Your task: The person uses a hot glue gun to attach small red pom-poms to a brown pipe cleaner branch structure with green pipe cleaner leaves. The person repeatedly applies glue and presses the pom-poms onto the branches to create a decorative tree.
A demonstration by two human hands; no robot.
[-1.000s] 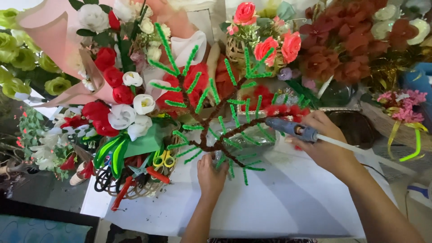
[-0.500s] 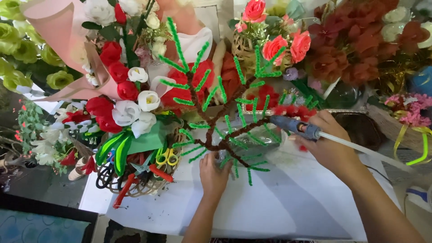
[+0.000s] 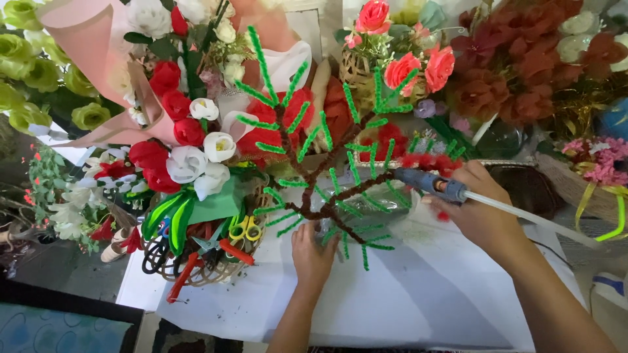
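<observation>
My left hand (image 3: 313, 252) grips the base of a pipe-cleaner tree (image 3: 313, 196) with brown twisted branches and bright green fuzzy twigs, held upright over the white paper-covered table (image 3: 392, 307). My right hand (image 3: 481, 212) holds a blue glue gun (image 3: 425, 183) with a pale glue stick sticking out behind it. The gun's nozzle points left at a right-hand branch of the tree. Small red fuzzy bits (image 3: 428, 161) sit just above the gun.
A wicker basket (image 3: 203, 261) holding scissors and pliers stands left of my left hand. Bouquets of red and white flowers (image 3: 176, 144), green roses (image 3: 33, 72), pink roses (image 3: 405, 59) and dark red flowers (image 3: 523, 72) crowd the back of the table.
The view and the tree have shifted slightly. My right hand has kept the glue gun at the right-hand branches, and my left hand has stayed on the tree's base.
</observation>
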